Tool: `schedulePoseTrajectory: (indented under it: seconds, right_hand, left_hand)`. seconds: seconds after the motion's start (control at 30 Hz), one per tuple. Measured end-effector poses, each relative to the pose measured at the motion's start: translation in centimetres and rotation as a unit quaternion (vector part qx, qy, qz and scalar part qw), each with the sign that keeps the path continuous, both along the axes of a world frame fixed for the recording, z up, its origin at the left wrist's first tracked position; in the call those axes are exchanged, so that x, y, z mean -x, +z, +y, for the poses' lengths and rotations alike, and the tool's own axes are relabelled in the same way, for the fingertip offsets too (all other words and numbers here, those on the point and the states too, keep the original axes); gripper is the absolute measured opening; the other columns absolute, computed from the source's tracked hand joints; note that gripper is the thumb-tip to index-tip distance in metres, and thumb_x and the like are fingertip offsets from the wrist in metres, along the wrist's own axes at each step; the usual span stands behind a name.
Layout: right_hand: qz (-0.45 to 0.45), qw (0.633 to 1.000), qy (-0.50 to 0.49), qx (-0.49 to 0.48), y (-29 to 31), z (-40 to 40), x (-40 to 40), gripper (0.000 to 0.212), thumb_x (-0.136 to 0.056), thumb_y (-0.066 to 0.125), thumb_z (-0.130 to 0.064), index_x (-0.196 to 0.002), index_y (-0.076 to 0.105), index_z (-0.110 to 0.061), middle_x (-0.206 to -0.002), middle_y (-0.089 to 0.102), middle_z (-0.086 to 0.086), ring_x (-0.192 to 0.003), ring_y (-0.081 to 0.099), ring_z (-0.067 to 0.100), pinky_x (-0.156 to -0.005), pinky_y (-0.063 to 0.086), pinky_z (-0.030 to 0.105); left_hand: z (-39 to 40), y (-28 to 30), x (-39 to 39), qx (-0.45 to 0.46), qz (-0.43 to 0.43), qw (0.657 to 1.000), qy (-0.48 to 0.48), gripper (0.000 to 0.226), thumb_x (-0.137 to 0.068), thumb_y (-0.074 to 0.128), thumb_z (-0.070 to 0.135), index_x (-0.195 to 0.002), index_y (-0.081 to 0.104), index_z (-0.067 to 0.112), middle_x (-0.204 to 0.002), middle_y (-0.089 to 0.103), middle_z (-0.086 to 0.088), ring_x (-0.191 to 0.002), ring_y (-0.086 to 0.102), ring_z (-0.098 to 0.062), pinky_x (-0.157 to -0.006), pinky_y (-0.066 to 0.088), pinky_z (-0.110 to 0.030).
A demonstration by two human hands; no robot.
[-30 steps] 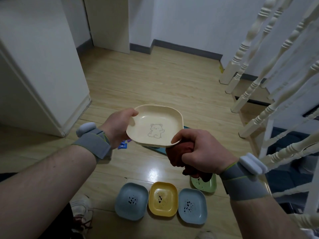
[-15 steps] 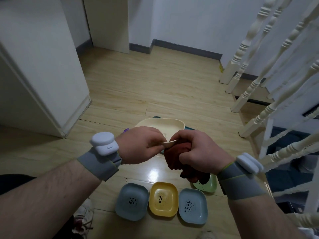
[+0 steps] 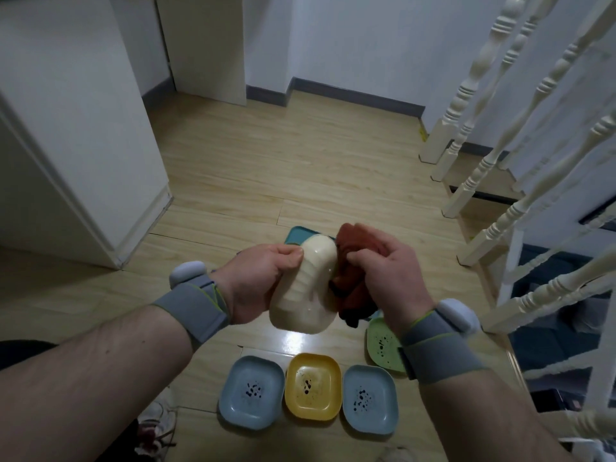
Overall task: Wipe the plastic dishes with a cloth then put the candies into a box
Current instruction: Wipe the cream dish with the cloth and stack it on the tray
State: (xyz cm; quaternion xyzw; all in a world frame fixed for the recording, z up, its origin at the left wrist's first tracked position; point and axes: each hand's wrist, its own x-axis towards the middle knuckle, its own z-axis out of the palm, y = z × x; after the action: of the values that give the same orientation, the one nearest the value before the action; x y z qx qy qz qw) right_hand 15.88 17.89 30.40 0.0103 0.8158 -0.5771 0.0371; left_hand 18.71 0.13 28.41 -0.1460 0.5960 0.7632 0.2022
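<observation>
The cream plastic dish [image 3: 305, 288] is up in the air between both hands, turned so its underside faces the camera, and the step in hand looks like wiping its back and rim — so the thing to do well is keep it steady on one side while the cloth sweeps the whole curved surface, working round the edge rather than dabbing one spot, and turning the dish a little at a time so no part is missed. The left hand [image 3: 263, 281] is closed on the dish's left edge, thumb on the near face and fingers curled behind, which is a fair anchor; a grip nearer the rim would leave more surface free for the cloth. The right hand [image 3: 383, 275] is bunched round the reddish-brown cloth [image 3: 353, 281], fingers curled into it, pressing it against the dish's right side. On the wooden floor [image 3: 233, 181] below wait the dishes that still show dark specks: a blue dish [image 3: 251, 393], a yellow dish [image 3: 313, 386], a second blue dish [image 3: 370, 400] and a green dish [image 3: 383, 341] partly hidden by the right wrist — they touch or nearly touch in a row. A teal tray [image 3: 295, 233] edge shows behind the hands. No candies or box can be made out here.
</observation>
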Motion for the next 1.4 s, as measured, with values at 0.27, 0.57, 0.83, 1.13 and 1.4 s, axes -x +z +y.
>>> schedulePoseTrajectory:
  seconds: [0.27, 0.57, 0.83, 1.13, 1.4]
  right_hand:
    - [0.183, 0.959, 0.133, -0.172, -0.8, -2.0, -2.2, 0.058, -0.065, 0.053, -0.023, -0.121, 0.067, -0.027, -0.116, 0.069, -0.005, -0.105, 0.060, 0.011, -0.096, 0.042, 0.018]
    - [0.203, 0.953, 0.142, -0.174, -1.1, -2.9, -2.7, 0.052, -0.068, 0.056, -0.019, -0.118, 0.069, -0.027, -0.121, 0.068, -0.003, -0.110, 0.059, 0.010, -0.102, 0.044, 0.027]
    - [0.201, 0.960, 0.137, -0.139, -0.4, -3.5, -3.0, 0.055, -0.067, 0.058, -0.018, -0.121, 0.067, -0.024, -0.126, 0.065, -0.005, -0.113, 0.057, 0.006, -0.102, 0.040, 0.017]
    - [0.347, 0.859, 0.227, -0.300, -3.0, -4.3, -4.2, 0.046, -0.076, 0.046, -0.032, -0.118, 0.063, -0.033, -0.136, 0.056, -0.007, -0.079, 0.048, 0.027, -0.063, 0.053, 0.042]
    - [0.398, 0.868, 0.128, -0.266, -4.4, -3.5, -3.2, 0.051, -0.077, 0.054, -0.021, -0.127, 0.062, -0.026, -0.138, 0.056, 0.003, -0.092, 0.052, 0.026, -0.081, 0.046, 0.032]
  left_hand:
    - [-0.1, -0.5, -0.5, -0.068, 0.001, 0.998, -0.008, 0.029, -0.101, 0.038, 0.011, -0.100, 0.067, 0.006, -0.086, 0.069, -0.012, -0.068, 0.066, -0.016, -0.058, 0.054, -0.024]
    - [0.2, -0.5, -0.7, -0.121, 0.008, 0.993, 0.007, 0.029, -0.091, 0.046, 0.012, -0.113, 0.064, 0.004, -0.097, 0.067, -0.016, -0.081, 0.066, -0.024, -0.073, 0.055, -0.035]
    - [-0.2, 0.2, -0.4, -0.217, -0.035, 0.975, 0.020, 0.034, -0.089, 0.048, 0.019, -0.113, 0.063, 0.000, -0.097, 0.068, -0.017, -0.085, 0.067, -0.025, -0.073, 0.060, -0.034]
    - [-2.2, 0.3, 0.9, -0.270, -0.128, 0.943, 0.146, 0.048, -0.101, 0.038, 0.030, -0.118, 0.055, -0.011, -0.095, 0.067, -0.020, -0.082, 0.070, -0.028, -0.070, 0.059, -0.045]
    - [-3.6, 0.7, 2.2, -0.336, -0.099, 0.910, 0.222, 0.048, -0.103, 0.035, 0.029, -0.136, 0.048, -0.004, -0.130, 0.058, -0.028, -0.119, 0.056, -0.040, -0.089, 0.049, -0.059]
